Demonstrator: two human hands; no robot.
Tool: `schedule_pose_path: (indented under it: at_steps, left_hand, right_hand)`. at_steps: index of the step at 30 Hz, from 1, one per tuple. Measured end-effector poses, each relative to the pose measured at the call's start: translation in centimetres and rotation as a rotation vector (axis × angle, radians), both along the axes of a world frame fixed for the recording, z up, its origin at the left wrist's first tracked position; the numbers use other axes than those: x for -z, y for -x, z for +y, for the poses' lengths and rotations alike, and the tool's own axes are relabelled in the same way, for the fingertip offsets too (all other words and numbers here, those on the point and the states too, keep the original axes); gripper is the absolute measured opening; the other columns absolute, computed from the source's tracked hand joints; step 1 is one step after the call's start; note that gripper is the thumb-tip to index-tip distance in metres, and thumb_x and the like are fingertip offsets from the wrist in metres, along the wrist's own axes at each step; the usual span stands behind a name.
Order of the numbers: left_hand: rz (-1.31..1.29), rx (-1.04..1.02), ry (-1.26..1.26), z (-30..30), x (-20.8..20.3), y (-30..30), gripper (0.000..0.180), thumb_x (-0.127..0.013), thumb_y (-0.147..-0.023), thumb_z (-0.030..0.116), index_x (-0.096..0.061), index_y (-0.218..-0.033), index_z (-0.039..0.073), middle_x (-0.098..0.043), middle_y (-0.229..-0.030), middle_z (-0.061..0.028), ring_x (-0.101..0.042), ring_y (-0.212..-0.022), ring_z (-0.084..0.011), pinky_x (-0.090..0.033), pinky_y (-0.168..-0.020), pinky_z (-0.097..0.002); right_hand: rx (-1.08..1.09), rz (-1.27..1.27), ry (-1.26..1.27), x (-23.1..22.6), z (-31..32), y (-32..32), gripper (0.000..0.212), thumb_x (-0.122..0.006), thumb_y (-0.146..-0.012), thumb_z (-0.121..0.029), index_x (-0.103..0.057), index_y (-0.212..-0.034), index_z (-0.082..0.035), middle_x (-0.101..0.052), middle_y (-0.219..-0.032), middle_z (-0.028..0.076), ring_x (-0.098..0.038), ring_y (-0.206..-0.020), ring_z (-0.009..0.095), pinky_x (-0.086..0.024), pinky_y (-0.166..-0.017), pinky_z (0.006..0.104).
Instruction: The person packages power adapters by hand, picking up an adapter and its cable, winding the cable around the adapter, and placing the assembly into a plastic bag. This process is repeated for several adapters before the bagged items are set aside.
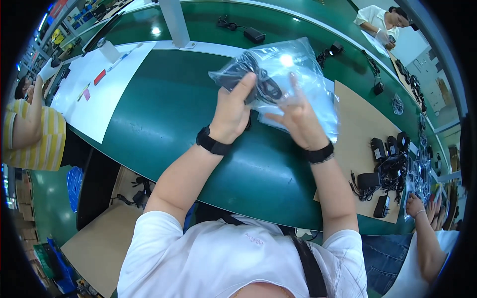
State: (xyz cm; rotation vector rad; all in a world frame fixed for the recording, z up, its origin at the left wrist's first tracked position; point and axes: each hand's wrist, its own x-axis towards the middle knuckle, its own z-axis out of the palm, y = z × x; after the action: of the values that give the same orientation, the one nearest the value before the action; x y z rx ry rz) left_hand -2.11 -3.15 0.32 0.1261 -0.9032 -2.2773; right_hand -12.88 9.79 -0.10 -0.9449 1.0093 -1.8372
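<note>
A clear plastic bag point(226, 77) with a black power adapter and its coiled black cable point(268, 89) is in my left hand point(231, 111), the thumb pressed on the film over the coil. My right hand point(300, 119) is at the bag's right side with its fingers spread, the fingertips partly blurred against the shiny film. Beneath and beside that hand lie more clear plastic bags point(325, 116), which look flat. Where one bag ends and another begins is hard to tell through the glare.
Black power adapters with cables point(382, 174) are heaped on a brown cardboard sheet point(355, 111) at right. Further adapters point(254, 35) rest beyond the metal post point(174, 22). At left, a white sheet point(107, 94) bears pens and a bottle. Co-workers sit left, right and far right.
</note>
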Motion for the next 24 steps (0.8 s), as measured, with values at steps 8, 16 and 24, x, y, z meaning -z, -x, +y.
schedule_pose_path:
  at_steps: [8,16,24]
  left_hand:
    - [-0.233,0.128,0.226,1.4,0.9,0.6,0.033,-0.067,-0.08,0.012,-0.055,-0.11,0.002,-0.06,-0.096,-0.0027,-0.054,-0.089,-0.0108,-0.044,-0.079,-0.0274]
    - [-0.471,-0.113,0.563,1.5,0.7,0.0,0.025,-0.068,-0.078,0.015,-0.062,-0.094,-0.003,-0.063,-0.082,-0.0041,-0.056,-0.076,-0.0097,-0.044,-0.069,-0.0219]
    - [-0.29,-0.553,0.798,1.4,0.4,-0.8,0.027,-0.063,-0.084,0.019,-0.061,-0.068,-0.002,-0.053,-0.062,-0.0036,-0.047,-0.06,-0.0086,-0.038,-0.054,-0.0251]
  right_hand:
    - [0.349,-0.237,-0.132,0.2,-0.4,-0.8,0.037,-0.043,-0.095,-0.028,-0.052,-0.111,0.004,-0.06,-0.1,0.008,-0.059,-0.084,0.016,-0.046,-0.077,0.0273]
    - [0.797,0.98,-0.26,0.6,0.1,-1.4,0.023,-0.046,-0.093,-0.013,-0.061,-0.092,0.004,-0.063,-0.087,0.007,-0.057,-0.076,0.013,-0.045,-0.07,0.0259]
    - [0.243,-0.285,-0.304,-2.4,-0.4,-2.1,0.031,-0.044,-0.094,-0.022,-0.052,-0.109,0.005,-0.061,-0.098,0.011,-0.059,-0.082,0.017,-0.047,-0.076,0.0295]
